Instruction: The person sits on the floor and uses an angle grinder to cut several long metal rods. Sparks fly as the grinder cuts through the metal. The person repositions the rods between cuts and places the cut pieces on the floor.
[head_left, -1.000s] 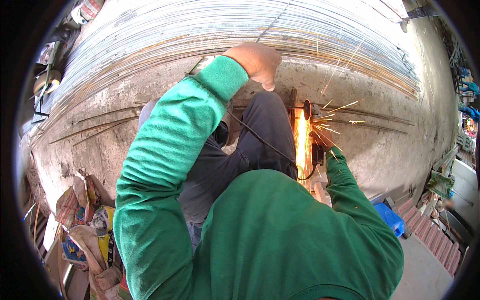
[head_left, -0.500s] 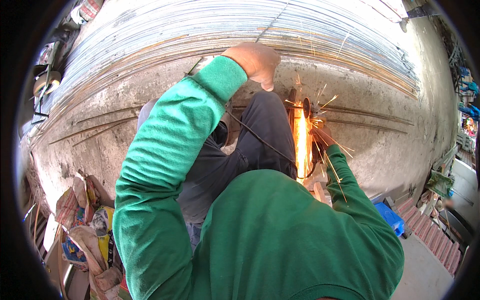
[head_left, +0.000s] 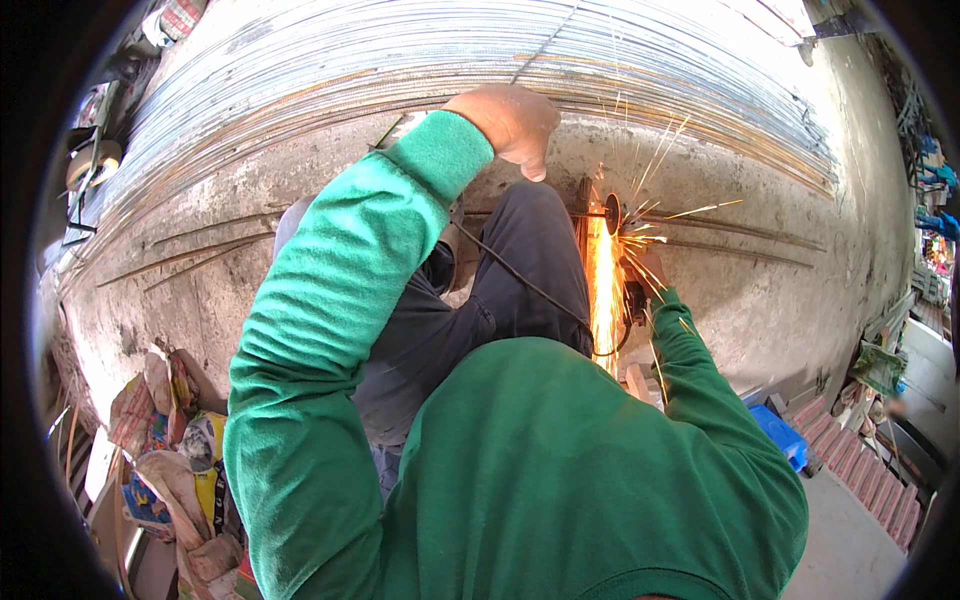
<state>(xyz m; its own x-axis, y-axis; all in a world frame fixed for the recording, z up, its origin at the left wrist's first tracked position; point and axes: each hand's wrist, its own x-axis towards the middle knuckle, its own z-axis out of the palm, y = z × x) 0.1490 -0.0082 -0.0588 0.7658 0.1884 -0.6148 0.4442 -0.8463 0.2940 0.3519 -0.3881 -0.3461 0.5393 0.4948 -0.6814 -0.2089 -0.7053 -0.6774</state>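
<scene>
My right hand grips an angle grinder, most of its body hidden by the hand, sparks and my leg. Its spinning disc stands upright against a thin steel rod crossing beyond my right knee. A bright stream of sparks pours back toward me beside my thigh, and others fan out to the right. My left hand hovers bent above the knee, back of the hand up and thumb pointing down. Its other fingers are hidden, so what they touch does not show.
Long steel bars lie across the floor ahead. Loose rods lie to the right, others to the left. The grinder's black cord loops over my leg. Sacks pile at left; a blue container sits at right.
The sparks have spread wider and fly higher to the right. The grinder and both hands stay nearly in place.
</scene>
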